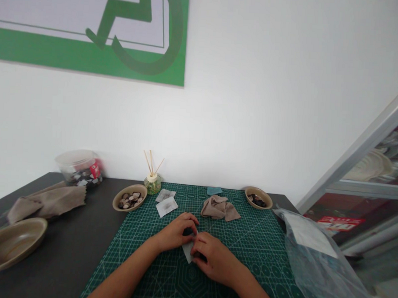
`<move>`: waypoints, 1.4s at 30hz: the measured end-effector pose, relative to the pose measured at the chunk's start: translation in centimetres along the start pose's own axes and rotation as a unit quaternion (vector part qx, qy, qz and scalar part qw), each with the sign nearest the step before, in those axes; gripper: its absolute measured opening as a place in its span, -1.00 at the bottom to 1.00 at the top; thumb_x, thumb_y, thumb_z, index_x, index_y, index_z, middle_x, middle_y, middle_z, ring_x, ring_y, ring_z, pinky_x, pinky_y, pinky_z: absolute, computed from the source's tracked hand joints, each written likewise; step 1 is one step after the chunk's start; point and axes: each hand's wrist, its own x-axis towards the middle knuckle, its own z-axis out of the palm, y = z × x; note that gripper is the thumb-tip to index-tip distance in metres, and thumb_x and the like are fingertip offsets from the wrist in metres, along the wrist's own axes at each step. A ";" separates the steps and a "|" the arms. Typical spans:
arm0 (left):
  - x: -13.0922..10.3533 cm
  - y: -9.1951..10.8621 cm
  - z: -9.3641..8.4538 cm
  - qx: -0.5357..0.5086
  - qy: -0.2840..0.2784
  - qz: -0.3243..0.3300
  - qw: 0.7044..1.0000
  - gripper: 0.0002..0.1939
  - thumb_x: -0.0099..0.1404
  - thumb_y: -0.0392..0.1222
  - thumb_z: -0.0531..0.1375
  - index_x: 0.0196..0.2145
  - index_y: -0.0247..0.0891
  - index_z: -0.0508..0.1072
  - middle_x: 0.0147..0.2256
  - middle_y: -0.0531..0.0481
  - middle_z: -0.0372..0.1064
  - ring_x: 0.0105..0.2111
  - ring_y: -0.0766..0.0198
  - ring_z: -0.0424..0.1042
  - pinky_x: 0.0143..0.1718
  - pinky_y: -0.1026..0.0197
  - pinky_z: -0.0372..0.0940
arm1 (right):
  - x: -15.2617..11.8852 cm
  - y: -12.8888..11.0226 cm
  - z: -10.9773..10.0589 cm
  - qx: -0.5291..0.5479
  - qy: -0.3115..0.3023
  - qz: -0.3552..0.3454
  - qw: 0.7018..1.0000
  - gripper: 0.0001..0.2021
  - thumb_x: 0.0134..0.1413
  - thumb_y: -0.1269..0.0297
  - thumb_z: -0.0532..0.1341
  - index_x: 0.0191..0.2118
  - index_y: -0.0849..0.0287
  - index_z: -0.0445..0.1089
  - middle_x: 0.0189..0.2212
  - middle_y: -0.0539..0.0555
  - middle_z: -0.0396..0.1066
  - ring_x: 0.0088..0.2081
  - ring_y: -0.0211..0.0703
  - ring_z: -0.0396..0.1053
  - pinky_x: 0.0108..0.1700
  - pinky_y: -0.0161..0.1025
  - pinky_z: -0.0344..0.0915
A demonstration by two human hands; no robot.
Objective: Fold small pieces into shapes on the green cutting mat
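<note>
Over the green cutting mat (246, 267), my left hand (178, 230) and my right hand (213, 258) meet at a small white packet (187, 251). Both hands pinch its upper edge, thumbs and fingers close together, and partly hide it. Two similar flat white packets, the nearer (166, 206) and the farther (165, 195), lie beyond my left hand, with greyish contents showing through. Just past my right hand sits a crumpled brown cloth (217, 208).
Bowls of round dark-and-pale pieces stand at left (129, 198) and right (258, 198). A reed diffuser (152, 183), clear tub (80, 166), second brown cloth (49, 201) and larger bowl (14, 241) are to the left. A plastic bag (313, 253) covers the mat's right edge.
</note>
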 end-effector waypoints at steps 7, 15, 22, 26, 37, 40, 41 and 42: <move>0.0 0.1 0.0 0.005 0.004 0.005 1.000 -0.87 0.14 -0.43 0.23 -0.36 -0.26 0.44 -0.12 -0.05 0.31 -0.04 0.19 0.28 0.02 0.16 0.15 | 0.2 -0.2 0.4 -0.002 -0.003 -0.013 1.000 -0.88 0.08 0.47 0.17 -0.24 0.18 0.38 -0.24 0.07 0.33 -0.16 -0.16 0.25 -0.10 -0.26 0.21; 0.0 -0.1 0.1 0.020 0.009 0.016 1.000 -0.87 0.15 -0.43 0.21 -0.36 -0.25 0.44 -0.12 -0.05 0.32 -0.04 0.19 0.28 0.02 0.15 0.17 | 0.0 -0.1 0.1 -0.019 -0.001 -0.011 1.000 -0.90 0.07 0.48 0.17 -0.28 0.18 0.38 -0.25 0.06 0.32 -0.17 -0.15 0.25 -0.12 -0.25 0.21; -0.1 0.2 0.2 0.053 0.032 0.031 0.998 -0.83 0.14 -0.45 0.20 -0.33 -0.22 0.42 -0.14 0.00 0.35 -0.08 0.24 0.32 -0.02 0.21 0.23 | 0.1 -0.1 0.4 -0.046 0.027 0.003 0.999 -0.80 0.09 0.52 0.14 -0.16 0.17 0.34 -0.19 0.08 0.29 -0.15 -0.13 0.24 -0.10 -0.22 0.22; -0.2 -0.1 0.1 0.100 0.091 0.011 0.991 -0.79 0.15 -0.46 0.15 -0.30 -0.20 0.41 -0.18 0.00 0.38 -0.10 0.22 0.33 -0.03 0.16 0.25 | 0.1 -0.4 0.2 -0.082 0.031 -0.012 0.996 -0.68 0.11 0.56 0.09 -0.04 0.12 0.33 -0.21 0.09 0.27 -0.17 -0.12 0.22 -0.14 -0.23 0.23; -0.7 -4.4 0.5 0.258 0.233 -0.160 0.924 -0.50 0.24 -0.27 0.08 0.14 -0.35 0.15 0.12 -0.36 0.20 0.16 -0.16 0.13 0.14 -0.34 -0.11 | 0.2 -0.3 0.5 -0.155 0.026 0.023 0.987 -0.67 0.20 0.48 0.07 0.03 0.09 0.35 -0.23 0.13 0.27 -0.20 -0.07 0.22 -0.18 -0.19 0.22; -0.7 -4.4 1.0 0.272 0.204 -0.160 0.927 -0.45 0.24 -0.27 0.07 0.18 -0.35 0.10 0.14 -0.34 0.19 0.19 -0.16 0.08 0.16 -0.35 -0.19 | 0.2 0.2 0.2 -0.167 0.033 0.060 0.984 -0.65 0.20 0.51 0.04 0.05 0.14 0.34 -0.23 0.15 0.28 -0.19 -0.05 0.23 -0.15 -0.17 0.23; -0.7 -4.4 1.0 0.274 0.195 -0.157 0.928 -0.44 0.24 -0.27 0.07 0.19 -0.34 0.09 0.15 -0.33 0.18 0.20 -0.17 0.06 0.16 -0.35 -0.20 | 0.2 0.4 0.1 -0.170 0.038 0.071 0.982 -0.64 0.19 0.52 0.03 0.06 0.16 0.33 -0.22 0.16 0.28 -0.17 -0.05 0.23 -0.14 -0.17 0.24; -0.7 -4.3 1.0 0.276 0.186 -0.154 0.931 -0.43 0.24 -0.27 0.06 0.20 -0.34 0.07 0.15 -0.33 0.17 0.21 -0.17 0.05 0.16 -0.36 -0.21 | 0.1 0.7 -0.1 -0.169 0.041 0.081 0.981 -0.63 0.18 0.54 0.03 0.06 0.17 0.33 -0.21 0.16 0.28 -0.17 -0.05 0.24 -0.13 -0.17 0.24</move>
